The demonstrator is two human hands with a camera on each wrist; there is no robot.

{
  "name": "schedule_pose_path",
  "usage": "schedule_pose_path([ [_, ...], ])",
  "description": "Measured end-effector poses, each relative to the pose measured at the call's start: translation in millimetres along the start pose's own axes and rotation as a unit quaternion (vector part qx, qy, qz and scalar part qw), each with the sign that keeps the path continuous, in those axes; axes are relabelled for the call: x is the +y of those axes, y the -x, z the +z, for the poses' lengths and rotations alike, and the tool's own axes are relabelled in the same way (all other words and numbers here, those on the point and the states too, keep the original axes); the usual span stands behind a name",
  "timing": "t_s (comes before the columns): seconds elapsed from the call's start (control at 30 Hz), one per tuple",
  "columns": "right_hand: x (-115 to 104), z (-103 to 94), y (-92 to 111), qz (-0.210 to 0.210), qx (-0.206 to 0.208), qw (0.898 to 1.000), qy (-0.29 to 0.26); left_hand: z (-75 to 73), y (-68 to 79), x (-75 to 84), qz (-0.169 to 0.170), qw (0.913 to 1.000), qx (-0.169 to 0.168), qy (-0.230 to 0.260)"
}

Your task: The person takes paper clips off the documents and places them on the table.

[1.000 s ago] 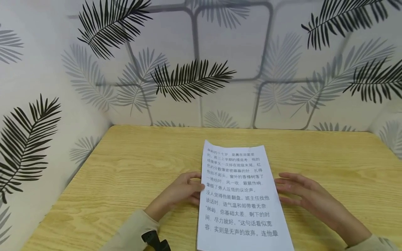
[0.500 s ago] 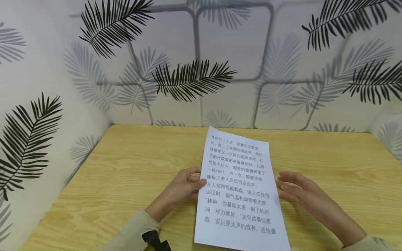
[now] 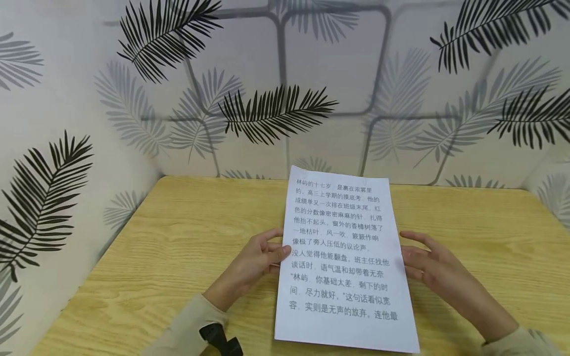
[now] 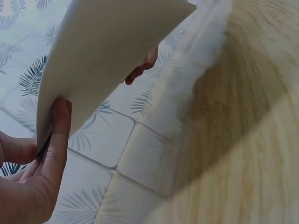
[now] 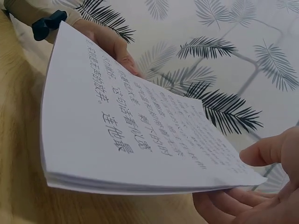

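A stack of white paper (image 3: 338,267) printed with lines of Chinese text is raised and tilted over the table. My left hand (image 3: 258,259) grips its left edge, thumb on the printed face and fingers behind, as the left wrist view also shows. At the right edge is my right hand (image 3: 438,272), with relaxed fingers (image 5: 224,203) beneath the stack's edge and its thumb apart from them, near the printed side. Layered sheet edges show along the near side in the right wrist view. The stack's blank back (image 4: 103,56) faces the left wrist camera.
The light wood-grain table (image 3: 178,222) spreads out on both sides of the paper. Behind it rises a pale wall (image 3: 329,59) patterned with dark and grey leaves. A black strap (image 3: 220,338) sits on the left sleeve.
The paper stack has risen, and its top edge now overlaps the wall's base. Both hands have moved slightly up with it, and its lower edge has come into view.
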State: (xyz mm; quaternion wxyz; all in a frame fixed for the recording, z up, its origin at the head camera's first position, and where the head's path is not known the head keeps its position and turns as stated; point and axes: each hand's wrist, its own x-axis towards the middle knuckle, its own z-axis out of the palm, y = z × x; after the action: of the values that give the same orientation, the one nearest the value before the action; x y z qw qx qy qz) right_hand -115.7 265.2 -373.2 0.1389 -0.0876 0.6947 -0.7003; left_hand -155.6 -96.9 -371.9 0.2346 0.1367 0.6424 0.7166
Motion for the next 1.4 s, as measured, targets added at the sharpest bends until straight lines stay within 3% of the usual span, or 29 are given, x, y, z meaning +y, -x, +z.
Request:
schedule_pose_path([
  [0.17,-10.0,1.2,-2.0,-0.025,0.018,0.999,0.014,-1.4,1.8,7.1,0.014,0.9998,-0.012,-0.006],
  [0.5,-34.3,2.3,-4.5,-0.048,0.07,0.994,0.066,-2.5,7.5,26.1,0.038,0.9965,-0.01,-0.074],
  [0.67,-43.3,-0.7,-3.9,-0.065,0.1,0.99,0.073,0.3,10.7,30.9,0.038,0.995,-0.042,-0.083],
  [0.87,-50.9,-1.6,-2.9,-0.093,0.107,0.988,0.061,1.7,13.5,34.1,0.054,0.9909,-0.069,-0.102],
  [1.07,-54.2,1.3,0.0,-0.09,0.115,0.986,0.085,-0.8,15.3,41.0,0.063,0.9866,-0.063,-0.137],
  [1.27,-54.4,4.9,0.6,-0.094,0.129,0.983,0.09,-2.4,16.0,46.0,0.069,0.9876,-0.063,-0.126],
  [1.4,-53.5,9.5,0.3,-0.09,0.127,0.982,0.11,-4.7,14.1,53.9,0.092,0.9863,-0.04,-0.131],
])
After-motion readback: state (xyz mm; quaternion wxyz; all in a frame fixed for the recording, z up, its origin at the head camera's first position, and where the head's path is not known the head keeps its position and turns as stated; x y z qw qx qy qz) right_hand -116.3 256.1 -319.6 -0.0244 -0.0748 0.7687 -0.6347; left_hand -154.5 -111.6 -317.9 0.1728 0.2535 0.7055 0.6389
